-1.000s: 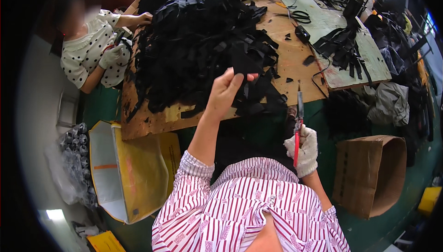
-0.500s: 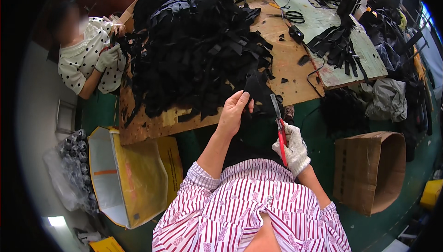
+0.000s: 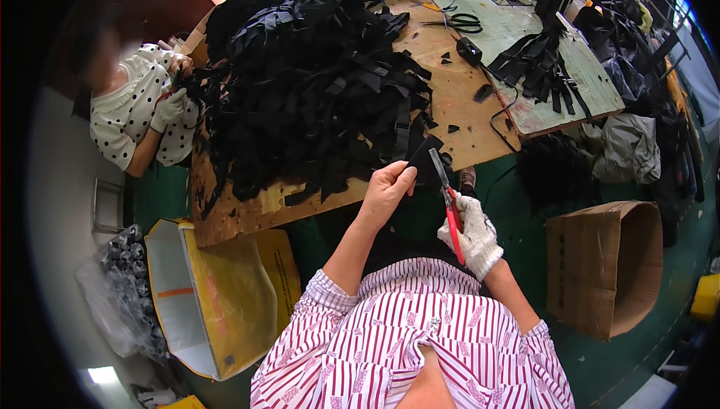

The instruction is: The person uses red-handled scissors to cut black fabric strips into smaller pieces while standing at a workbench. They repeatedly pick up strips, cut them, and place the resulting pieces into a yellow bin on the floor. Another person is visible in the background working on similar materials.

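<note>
Between the thumb and fingers of my bare left hand [image 3: 389, 190] is a black webbing strap [image 3: 426, 155], its flat end pointing up and to the right. My right hand [image 3: 478, 238], in a white knit glove, is wrapped round red-handled scissors [image 3: 453, 218]. Their metal blades reach up to the strap's right edge; whether they touch it I cannot tell. Just beyond my left hand, a large heap of black straps [image 3: 300, 86] covers much of the wooden table [image 3: 450, 94].
Across the table at left, a person in a dotted top [image 3: 139, 101] holds a red-handled tool with a gloved hand. Black-handled scissors [image 3: 463, 23] lie near a cable. A yellow bin [image 3: 225, 296] stands at lower left, a cardboard box [image 3: 592, 270] at right.
The strap in my left hand has swung toward the scissors, and its end now lies by the blades. The whole view has shifted slightly. Both hands keep their holds.
</note>
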Motion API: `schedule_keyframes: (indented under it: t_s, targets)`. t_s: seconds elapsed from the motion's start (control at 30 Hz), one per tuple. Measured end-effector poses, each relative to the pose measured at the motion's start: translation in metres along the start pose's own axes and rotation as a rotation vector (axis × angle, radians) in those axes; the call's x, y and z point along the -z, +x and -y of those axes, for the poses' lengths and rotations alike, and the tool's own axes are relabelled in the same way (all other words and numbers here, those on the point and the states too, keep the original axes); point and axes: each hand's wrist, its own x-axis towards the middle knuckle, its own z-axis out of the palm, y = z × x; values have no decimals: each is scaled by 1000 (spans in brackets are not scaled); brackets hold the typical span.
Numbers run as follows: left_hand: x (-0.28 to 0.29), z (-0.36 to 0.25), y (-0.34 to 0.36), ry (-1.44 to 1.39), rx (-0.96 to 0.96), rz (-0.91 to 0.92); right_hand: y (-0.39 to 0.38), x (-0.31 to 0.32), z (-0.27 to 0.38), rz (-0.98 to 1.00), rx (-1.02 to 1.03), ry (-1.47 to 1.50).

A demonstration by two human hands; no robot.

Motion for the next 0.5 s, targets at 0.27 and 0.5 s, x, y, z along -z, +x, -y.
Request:
schedule_keyframes:
  t_s: [0.27,0.5]
  targets:
    - [-2,3,-1,-129,-33,-67,4,-4,-2,34,9,-4]
    - [-3,4,-2,-94,-19,-15,1,-8,-4,6,3,-14]
